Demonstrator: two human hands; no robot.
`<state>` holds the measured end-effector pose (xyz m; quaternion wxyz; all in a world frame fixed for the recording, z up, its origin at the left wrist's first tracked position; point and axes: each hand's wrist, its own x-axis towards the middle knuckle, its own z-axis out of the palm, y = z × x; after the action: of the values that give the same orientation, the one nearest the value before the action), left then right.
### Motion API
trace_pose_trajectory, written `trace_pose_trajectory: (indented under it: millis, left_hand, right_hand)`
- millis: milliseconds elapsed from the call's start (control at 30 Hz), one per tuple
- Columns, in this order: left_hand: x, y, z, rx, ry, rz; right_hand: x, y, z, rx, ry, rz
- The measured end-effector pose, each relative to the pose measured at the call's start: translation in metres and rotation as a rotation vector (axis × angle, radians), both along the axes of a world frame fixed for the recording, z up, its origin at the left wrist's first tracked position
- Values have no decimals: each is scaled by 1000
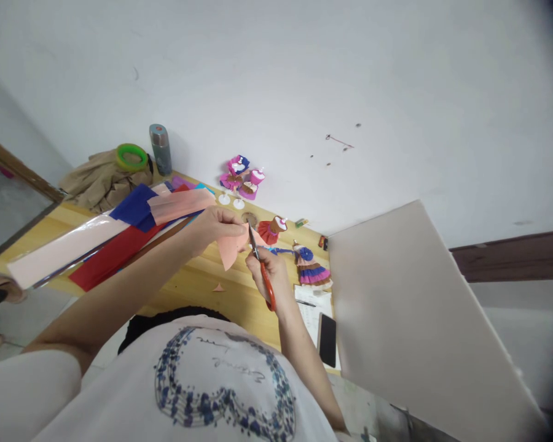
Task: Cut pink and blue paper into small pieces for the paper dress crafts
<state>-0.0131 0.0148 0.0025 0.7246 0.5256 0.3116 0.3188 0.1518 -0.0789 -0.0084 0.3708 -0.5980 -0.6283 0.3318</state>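
Gripping the orange-handled scissors (268, 287), the right hand (276, 273) sets the blades against the peach paper (230, 247), which the left hand (223, 222) pinches between thumb and fingers above the table (179, 285), presumably to steady the edge for the blades. Below lies a small peach scrap (218, 287), where offcuts would likely fall apart from the stock. Farther out, the coloured paper strips (94, 236) are heaped at the person's left and miniature dress forms (254, 177) are set near the wall (276, 92), apparently to leave the hands working room.
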Motion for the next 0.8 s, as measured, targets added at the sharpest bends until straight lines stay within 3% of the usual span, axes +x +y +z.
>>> trace_pose_trajectory:
  millis: [233,400,633,800]
  left_hand:
    - [-11,16,2,107,168,-80]
    - [-16,25,-1,188,255,-126]
    - [-10,24,14,289,392,-297]
    - [-2,24,14,408,472,-333]
  right_hand:
    - [4,-1,-5,4,-54,-6]
    - [12,1,-16,21,-30,-126]
    - [12,11,-25,51,348,-162]
    - [5,17,-22,70,475,-178]
